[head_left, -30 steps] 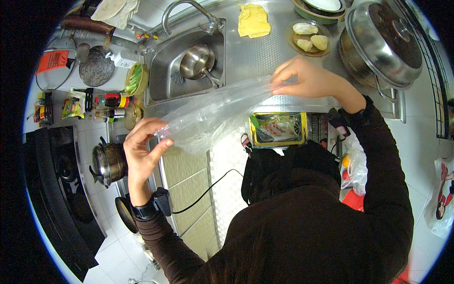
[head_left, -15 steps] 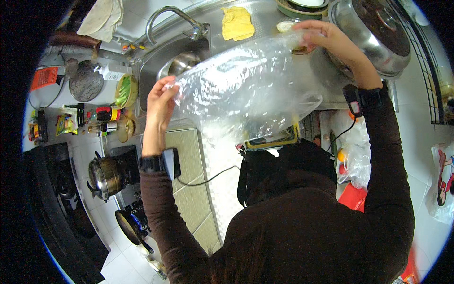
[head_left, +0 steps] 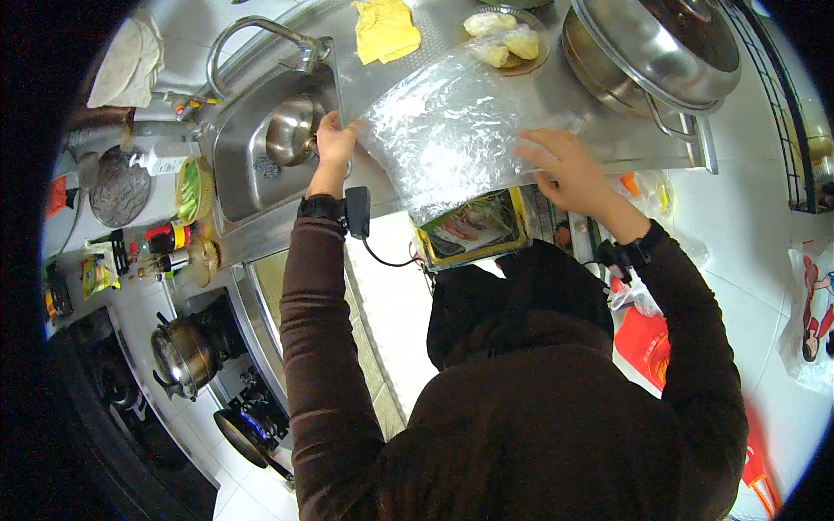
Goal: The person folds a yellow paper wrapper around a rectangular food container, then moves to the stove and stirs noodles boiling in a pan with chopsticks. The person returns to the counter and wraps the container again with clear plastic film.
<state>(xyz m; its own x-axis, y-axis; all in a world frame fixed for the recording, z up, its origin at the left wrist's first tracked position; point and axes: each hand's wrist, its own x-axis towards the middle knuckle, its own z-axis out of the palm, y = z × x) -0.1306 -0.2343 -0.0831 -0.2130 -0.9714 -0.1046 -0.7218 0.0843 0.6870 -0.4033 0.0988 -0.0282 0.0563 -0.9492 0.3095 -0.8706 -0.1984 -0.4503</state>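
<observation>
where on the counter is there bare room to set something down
There is bare steel between the yellow cloth and the plate, and a smaller patch between the clear plastic and the lidded pot. Left of the sink is crowded with a basket and bottles.

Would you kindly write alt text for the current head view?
A person's left hand and right hand flank crinkled clear plastic partly over a metal counter. A sink is at left; a plate of pale pieces and a lidded pot stand toward the right.
</observation>
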